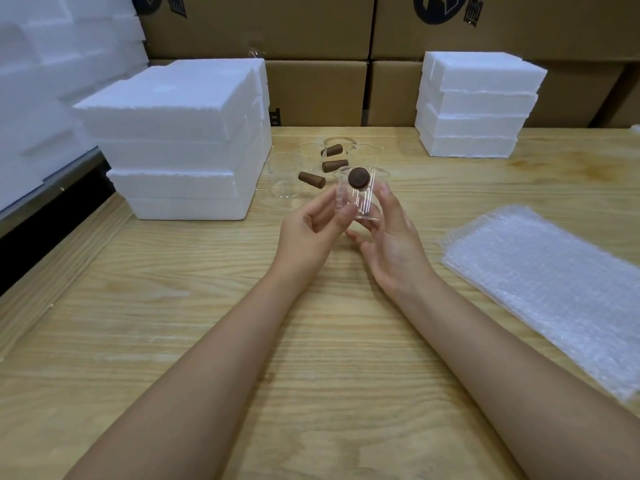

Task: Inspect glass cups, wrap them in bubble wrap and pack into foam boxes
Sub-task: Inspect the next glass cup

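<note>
Our left hand pinches the glass cup by its wall; our right hand, fingers nearly straight, steadies the other side, above the table. We judge it light, rigid, slick and breakable: grip the wall, not the brown handle.

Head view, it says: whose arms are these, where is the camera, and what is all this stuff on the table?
No machine here: a person works bare-handed, and the camera sits on their head, looking forward and down. The left hand pinches a clear glass cup with a brown handle; the right hand steadies it with nearly straight fingers. Behind them on the wooden table sit more cups. White foam boxes are stacked at left, a second stack stands at the far right, bubble wrap lies on the right, and cardboard boxes line the back.
</note>
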The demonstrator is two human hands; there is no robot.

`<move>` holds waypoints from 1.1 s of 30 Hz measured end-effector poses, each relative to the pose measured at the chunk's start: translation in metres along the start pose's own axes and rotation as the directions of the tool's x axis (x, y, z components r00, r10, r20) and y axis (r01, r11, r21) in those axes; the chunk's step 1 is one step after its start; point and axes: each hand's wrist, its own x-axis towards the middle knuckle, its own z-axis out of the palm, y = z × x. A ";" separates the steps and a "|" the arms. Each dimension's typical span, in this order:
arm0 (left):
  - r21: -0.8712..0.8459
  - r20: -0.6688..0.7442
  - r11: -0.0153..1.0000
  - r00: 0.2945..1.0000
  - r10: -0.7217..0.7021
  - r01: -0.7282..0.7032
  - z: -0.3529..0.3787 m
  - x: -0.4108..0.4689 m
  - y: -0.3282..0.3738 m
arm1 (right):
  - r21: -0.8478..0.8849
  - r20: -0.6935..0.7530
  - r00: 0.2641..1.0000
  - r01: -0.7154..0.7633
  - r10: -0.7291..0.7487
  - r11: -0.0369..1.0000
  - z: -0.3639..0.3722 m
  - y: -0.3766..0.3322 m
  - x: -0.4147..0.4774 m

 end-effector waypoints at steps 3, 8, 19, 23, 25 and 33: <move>-0.018 -0.045 1.000 0.999 0.018 -0.019 -0.001 -0.001 0.000 | -0.062 -0.003 1.000 0.000 0.000 0.998 0.001 0.001 -0.001; -0.028 -0.098 0.999 0.995 0.027 -0.030 0.000 -0.002 0.001 | 0.154 -0.005 1.000 -0.018 0.019 0.988 0.002 0.002 -0.003; -0.065 -0.101 0.998 0.995 0.010 -0.017 0.000 -0.002 0.006 | 0.197 0.194 0.980 -0.081 0.042 0.977 0.002 0.001 -0.003; -0.092 -0.071 0.996 0.997 -0.001 -0.005 0.001 -0.003 0.009 | 0.146 0.229 0.972 -0.084 0.049 0.986 0.001 0.002 -0.003; -0.087 -0.097 0.996 0.995 0.007 -0.016 0.001 -0.004 0.010 | 0.052 0.177 0.983 -0.061 0.051 0.997 0.000 0.000 -0.004; -0.085 -0.224 0.995 0.972 -0.067 0.049 -0.001 -0.001 0.009 | -0.584 -0.041 0.751 0.517 -0.659 0.626 -0.013 -0.006 -0.006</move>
